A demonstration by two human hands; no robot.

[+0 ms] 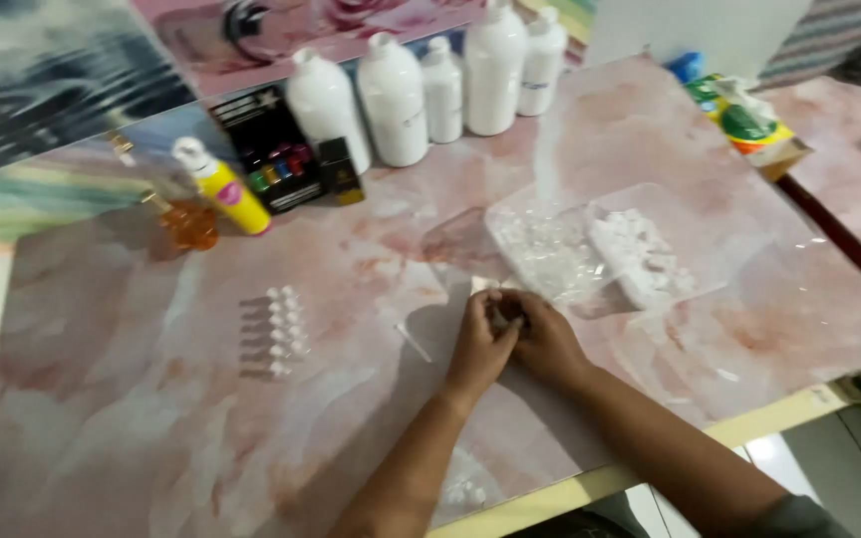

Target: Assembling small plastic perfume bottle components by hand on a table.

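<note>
My left hand point(480, 347) and my right hand point(542, 334) meet over the pink marbled table point(151, 418), fingers pinched together on a small dark vial point(506, 311) between them. The vial is mostly hidden by my fingers. A row of several small vials with white caps point(273, 334) lies to the left of my hands. A thin clear stick point(413, 342) rests on the table just left of my left hand. Behind my hands lie a clear plastic bag of small clear parts point(548, 254) and a bag of white caps point(640, 257).
Several white bottles point(396, 100) stand along the back edge. A yellow bottle point(223, 189), an amber bottle point(189, 221) and a black box with coloured vials point(269, 149) sit at back left. A green and yellow packet point(749, 125) lies at the right. The table's front edge point(600, 478) is close.
</note>
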